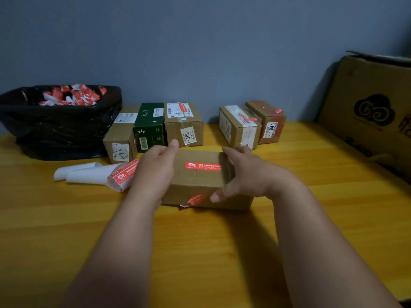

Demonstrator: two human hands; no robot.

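Head view gives me both hands on one cardboard box (pixel 200 181), which appears to rest on the wooden table (pixel 66 218) just in front of me. My left hand (pixel 155 170) is curled round the box's left end, thumb up at the far top edge. My right hand (pixel 242 174) clasps the right end, fingers across the top corner and thumb pressed on the near face. So the box lies squarely between the two grips, its top open to the camera with a red sticker (pixel 203 166) over the seam and a second sticker (pixel 194 199) low on the near face. I judge the sealing done and the step in hand to be shifting the box. Next I'd need an even squeeze from both ends and a lift toward the row of parcels (pixel 183 123) by the wall, clear of the sticker roll (pixel 123 175) beside my left wrist.
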